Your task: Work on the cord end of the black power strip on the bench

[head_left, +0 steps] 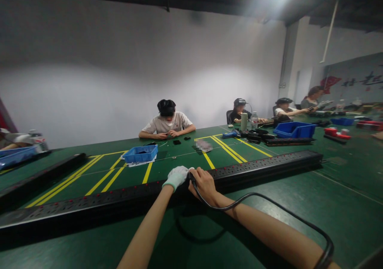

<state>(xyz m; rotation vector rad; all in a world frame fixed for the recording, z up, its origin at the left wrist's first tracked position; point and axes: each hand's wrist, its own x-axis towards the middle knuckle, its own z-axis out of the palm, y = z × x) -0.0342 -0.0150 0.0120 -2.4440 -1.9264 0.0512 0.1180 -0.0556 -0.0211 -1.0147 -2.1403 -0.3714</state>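
Observation:
My left hand [177, 176], in a white and mint-green glove, is over the middle of a long black power strip [263, 166] with many sockets and small red switches. Its fingers look curled, and what they hold is hidden. Pressed close beside it, my bare right hand [204, 184] is closed on the end of a thick black power cord [257, 195]. The plug itself is mostly covered by the fingers. From there the cord droops, runs over my right forearm and loops to the lower right.
Another long black strip [44, 175] lies at the left. A light blue tray [140, 154] and a darker blue bin [295, 130] stand farther back on the green table [344, 189], marked with yellow tape. A co-worker [167, 121] sits opposite, and several people sit at the right.

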